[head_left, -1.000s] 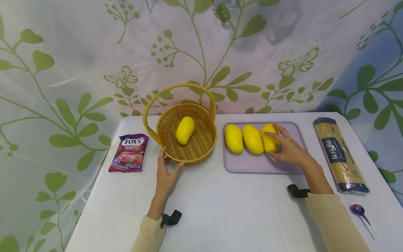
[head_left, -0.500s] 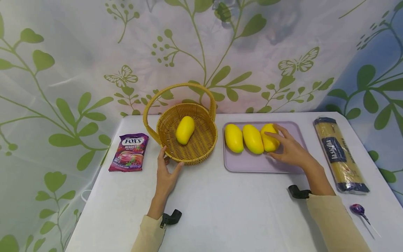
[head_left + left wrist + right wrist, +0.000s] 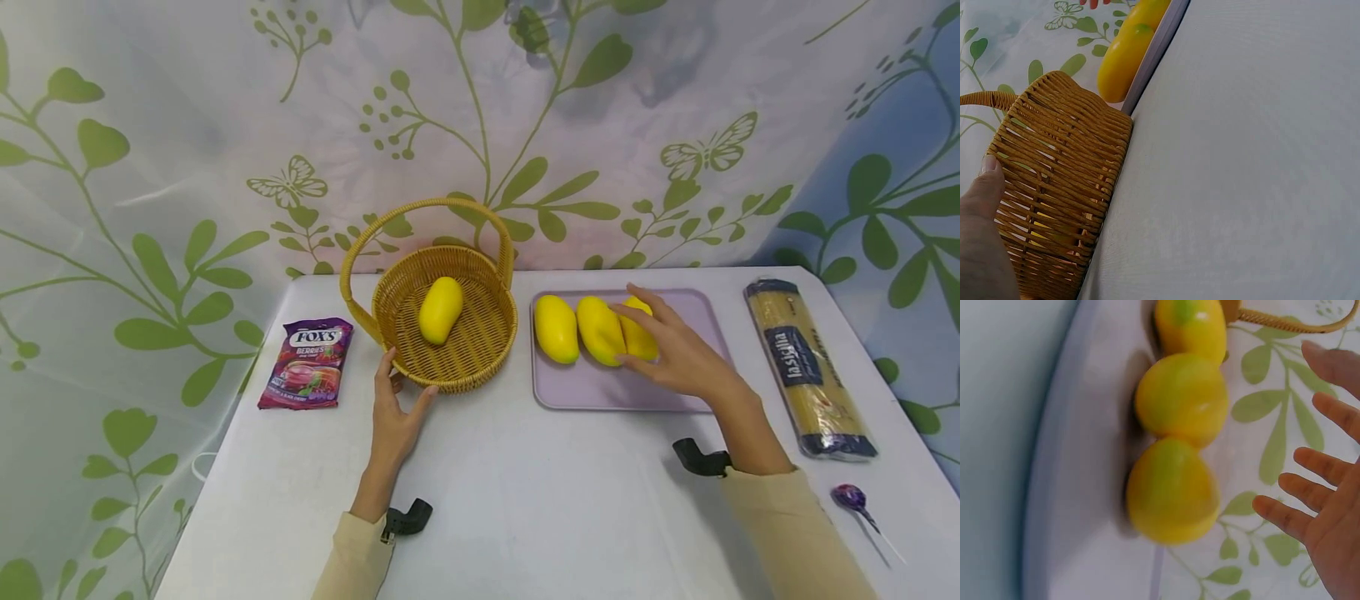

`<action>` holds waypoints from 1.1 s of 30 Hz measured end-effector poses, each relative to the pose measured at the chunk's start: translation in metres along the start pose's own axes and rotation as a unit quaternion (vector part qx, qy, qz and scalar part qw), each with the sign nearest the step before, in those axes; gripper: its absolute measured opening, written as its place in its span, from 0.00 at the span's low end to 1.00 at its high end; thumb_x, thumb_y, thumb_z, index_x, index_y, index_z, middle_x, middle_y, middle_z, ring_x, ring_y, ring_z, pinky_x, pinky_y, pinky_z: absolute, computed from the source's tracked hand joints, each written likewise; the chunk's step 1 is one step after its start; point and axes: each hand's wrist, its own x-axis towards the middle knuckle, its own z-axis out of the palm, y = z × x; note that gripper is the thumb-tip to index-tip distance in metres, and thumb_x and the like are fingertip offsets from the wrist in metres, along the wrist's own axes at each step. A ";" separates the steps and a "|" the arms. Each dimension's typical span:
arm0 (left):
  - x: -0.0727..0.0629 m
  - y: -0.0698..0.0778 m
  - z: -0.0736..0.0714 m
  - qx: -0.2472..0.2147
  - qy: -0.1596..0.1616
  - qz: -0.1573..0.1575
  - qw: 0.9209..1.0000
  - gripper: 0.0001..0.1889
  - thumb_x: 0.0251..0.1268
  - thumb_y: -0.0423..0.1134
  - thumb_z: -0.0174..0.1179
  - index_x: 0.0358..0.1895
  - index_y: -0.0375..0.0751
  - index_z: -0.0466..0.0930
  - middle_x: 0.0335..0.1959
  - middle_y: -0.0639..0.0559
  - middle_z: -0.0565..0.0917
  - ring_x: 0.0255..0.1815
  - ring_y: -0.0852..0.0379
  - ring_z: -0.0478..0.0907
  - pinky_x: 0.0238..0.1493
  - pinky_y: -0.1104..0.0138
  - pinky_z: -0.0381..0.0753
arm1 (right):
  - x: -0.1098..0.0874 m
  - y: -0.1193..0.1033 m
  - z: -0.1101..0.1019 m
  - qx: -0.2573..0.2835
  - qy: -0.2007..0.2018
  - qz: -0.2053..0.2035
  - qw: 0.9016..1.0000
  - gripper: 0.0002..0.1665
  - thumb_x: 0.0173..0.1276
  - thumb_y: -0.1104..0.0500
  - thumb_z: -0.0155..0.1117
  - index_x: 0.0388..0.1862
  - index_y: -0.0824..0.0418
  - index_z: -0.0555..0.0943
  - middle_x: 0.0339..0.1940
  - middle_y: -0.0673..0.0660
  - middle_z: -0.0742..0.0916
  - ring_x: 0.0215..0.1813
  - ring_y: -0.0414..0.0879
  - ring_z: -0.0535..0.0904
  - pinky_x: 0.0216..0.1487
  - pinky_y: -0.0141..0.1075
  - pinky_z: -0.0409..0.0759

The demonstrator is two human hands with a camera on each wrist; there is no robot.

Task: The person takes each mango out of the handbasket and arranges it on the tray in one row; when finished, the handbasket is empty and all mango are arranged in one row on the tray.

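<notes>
In the head view, my left hand (image 3: 393, 421) touches the near wall of a round woven basket (image 3: 487, 358), thumb and forefinger spread along its rim. In the left wrist view the thumb (image 3: 985, 187) lies against the weave. One yellow mango (image 3: 441, 310) sits inside the basket. Three more lie side by side on a lilac tray (image 3: 600, 392): a left mango (image 3: 557, 329), a middle mango (image 3: 597, 329) and a right mango (image 3: 1172, 494). My right hand (image 3: 678, 350) hovers over the right one, partly hiding it; its fingers are spread and hold nothing in the right wrist view.
A purple candy bag (image 3: 307, 364) lies left of the basket. Right of the tray are a pack of spaghetti (image 3: 810, 367) and a wrapped lollipop (image 3: 851, 497). A leaf-patterned curtain (image 3: 480, 125) stands behind the white table (image 3: 555, 500). The basket's tall handle (image 3: 427, 204) arches over it.
My right hand has shifted left from around the right mango and now overlaps the right and middle mangoes. The mangoes stay on the tray. My left hand and the basket have not moved.
</notes>
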 end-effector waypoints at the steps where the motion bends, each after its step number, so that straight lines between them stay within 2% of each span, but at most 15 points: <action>1: 0.000 0.000 0.000 0.000 0.000 -0.001 1.000 0.46 0.62 0.47 0.67 0.78 0.57 0.46 0.72 0.44 0.62 0.65 0.48 0.68 0.65 0.53 0.68 | 0.002 -0.003 0.001 0.002 0.002 -0.005 1.000 0.43 0.58 0.56 0.75 0.72 0.54 0.68 0.79 0.61 0.59 0.75 0.66 0.58 0.65 0.66 0.65; 6: 0.000 0.000 -0.001 -0.001 -0.001 -0.002 1.000 0.46 0.63 0.47 0.66 0.78 0.57 0.46 0.72 0.43 0.62 0.66 0.48 0.68 0.65 0.53 0.68 | 0.016 -0.022 0.005 0.025 0.002 -0.021 0.999 0.41 0.62 0.53 0.72 0.73 0.50 0.67 0.79 0.60 0.59 0.74 0.66 0.60 0.63 0.67 0.67; 10: 0.000 0.003 -0.001 -0.005 -0.003 -0.002 1.000 0.46 0.62 0.47 0.67 0.78 0.55 0.46 0.73 0.43 0.62 0.66 0.47 0.67 0.65 0.52 0.68 | 0.027 -0.043 0.015 0.037 0.001 -0.046 0.998 0.41 0.63 0.52 0.71 0.74 0.47 0.65 0.79 0.58 0.59 0.75 0.63 0.60 0.63 0.64 0.69; 17: 0.000 0.004 -0.001 -0.003 -0.002 -0.010 1.000 0.46 0.62 0.47 0.67 0.78 0.55 0.47 0.73 0.44 0.62 0.66 0.47 0.68 0.65 0.52 0.68 | 0.047 -0.075 0.050 0.040 -0.002 -0.119 0.992 0.39 0.65 0.51 0.69 0.73 0.50 0.66 0.78 0.60 0.61 0.76 0.59 0.60 0.66 0.56 0.72; 20: 0.000 0.003 -0.001 -0.004 -0.003 -0.009 1.000 0.46 0.62 0.47 0.67 0.78 0.54 0.47 0.73 0.45 0.61 0.66 0.47 0.67 0.65 0.52 0.68 | 0.056 -0.086 0.065 0.054 -0.008 -0.136 0.989 0.37 0.66 0.52 0.68 0.73 0.51 0.67 0.79 0.60 0.60 0.78 0.58 0.56 0.67 0.55 0.71; 24: 0.000 0.003 -0.001 -0.003 -0.001 -0.005 1.000 0.46 0.62 0.47 0.67 0.78 0.56 0.46 0.73 0.45 0.61 0.65 0.46 0.68 0.65 0.52 0.68 | 0.067 -0.098 0.083 0.080 -0.020 -0.135 0.987 0.37 0.67 0.50 0.66 0.73 0.49 0.66 0.80 0.57 0.58 0.79 0.56 0.55 0.69 0.53 0.69; 27: 0.000 0.004 -0.001 0.000 0.000 -0.004 1.000 0.46 0.62 0.47 0.67 0.78 0.58 0.46 0.73 0.44 0.61 0.65 0.46 0.68 0.64 0.50 0.68 | 0.076 -0.104 0.094 0.090 -0.012 -0.139 0.986 0.37 0.68 0.48 0.66 0.73 0.50 0.67 0.80 0.57 0.58 0.79 0.56 0.56 0.70 0.53 0.68; 30: 0.000 0.004 -0.001 0.001 -0.001 -0.004 1.000 0.46 0.62 0.47 0.67 0.78 0.55 0.46 0.73 0.44 0.61 0.65 0.46 0.68 0.64 0.50 0.68 | 0.085 -0.110 0.103 0.083 -0.003 -0.137 0.987 0.37 0.68 0.47 0.65 0.73 0.52 0.67 0.79 0.60 0.58 0.78 0.58 0.58 0.70 0.52 0.69; 33: 0.000 0.003 -0.001 -0.002 -0.003 -0.005 1.000 0.47 0.62 0.47 0.67 0.78 0.53 0.47 0.73 0.44 0.62 0.66 0.46 0.68 0.64 0.51 0.68 | 0.093 -0.115 0.107 0.079 -0.010 -0.116 0.990 0.38 0.69 0.45 0.64 0.74 0.51 0.65 0.79 0.61 0.58 0.75 0.59 0.62 0.66 0.52 0.73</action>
